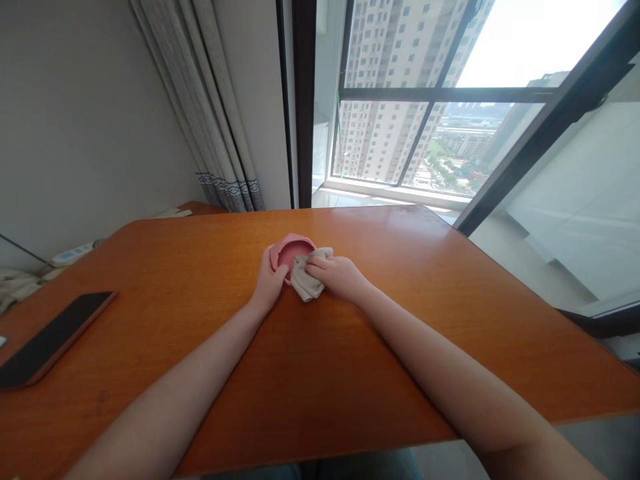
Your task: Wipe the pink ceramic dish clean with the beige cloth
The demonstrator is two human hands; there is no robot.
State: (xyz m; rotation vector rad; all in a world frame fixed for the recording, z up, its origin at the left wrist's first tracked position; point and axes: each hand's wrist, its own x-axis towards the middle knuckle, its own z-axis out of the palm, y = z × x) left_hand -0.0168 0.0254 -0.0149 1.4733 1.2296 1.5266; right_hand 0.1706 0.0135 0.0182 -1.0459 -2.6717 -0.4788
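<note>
Near the far side of the wooden table, a pink bowl-like dish is tilted so its hollow inside faces me. My left hand grips its left side, the thumb over the near rim. My right hand is closed on a crumpled light beige cloth, which lies against the inside and right rim of the dish. The cloth covers part of the hollow, and the dish's underside is hidden.
A long black pad with a reddish edge lies on the table at left. Beyond the left edge are a white power strip and some fabric. A grey curtain and a large window stand behind the table.
</note>
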